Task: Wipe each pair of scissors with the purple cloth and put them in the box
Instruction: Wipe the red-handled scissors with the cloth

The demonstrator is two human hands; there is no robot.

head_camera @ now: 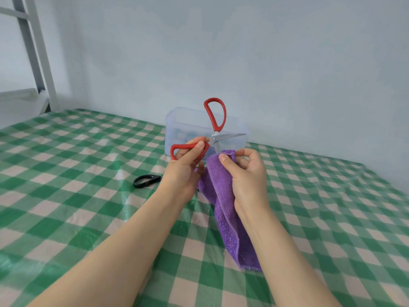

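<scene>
Red-handled scissors [215, 117] are spread wide open in the air in front of the box. My left hand [188, 165] grips their lower red handle loop, while the other loop stands upright. One blade points right and the other goes down into the purple cloth [223, 209]. My right hand [245, 173] grips the cloth's top end around that blade, and the rest of the cloth hangs down to the table. The clear plastic box [177, 120] stands behind, by the wall. A black-handled pair of scissors [146, 181] lies on the table, partly hidden by my left wrist.
The table wears a green and white checked cloth [66, 185]. A pale blue wall rises close behind the box. A white metal frame [37, 54] stands at the far left.
</scene>
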